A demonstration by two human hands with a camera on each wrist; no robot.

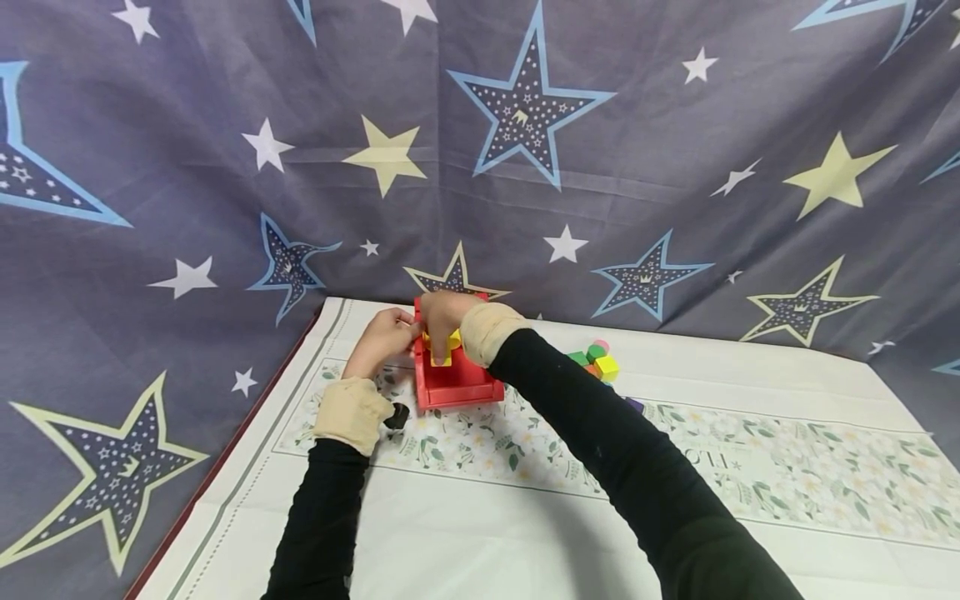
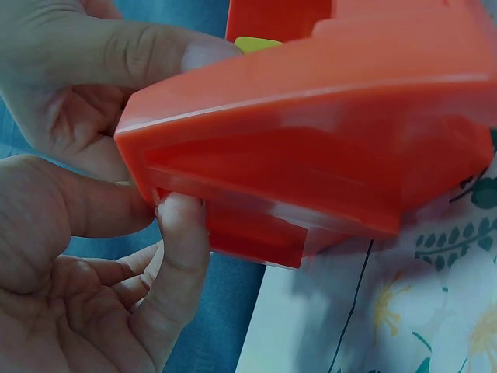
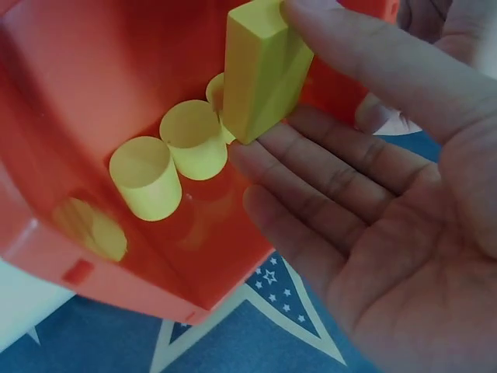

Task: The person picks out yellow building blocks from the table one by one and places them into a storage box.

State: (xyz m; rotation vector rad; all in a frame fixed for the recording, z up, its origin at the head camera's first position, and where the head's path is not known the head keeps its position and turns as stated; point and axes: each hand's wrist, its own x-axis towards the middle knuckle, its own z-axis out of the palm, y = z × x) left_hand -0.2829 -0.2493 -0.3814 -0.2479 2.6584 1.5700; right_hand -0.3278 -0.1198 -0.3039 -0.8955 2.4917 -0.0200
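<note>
A red plastic bin (image 1: pixel 459 395) stands towards the back of the table. Inside it, my right hand (image 1: pixel 444 313) pinches a yellow rectangular block (image 3: pixel 264 74) between thumb and fingers. Two yellow cylinders (image 3: pixel 147 179) stand side by side on the bin floor, and a third yellow cylinder (image 3: pixel 216 92) is partly hidden behind the block. My left hand (image 1: pixel 382 340) grips the bin's left side, with thumb and index finger (image 2: pixel 182 233) at a corner in the left wrist view. A yellow patch shows on the bin wall; I cannot tell if it is a reflection.
Several coloured blocks (image 1: pixel 606 367), green, yellow, orange and pink, lie right of the bin, partly behind the right sleeve (image 1: pixel 600 442). A floral runner pattern crosses the white table cover (image 1: pixel 450 525). A curtain with stars (image 1: pixel 480 217) hangs behind the table.
</note>
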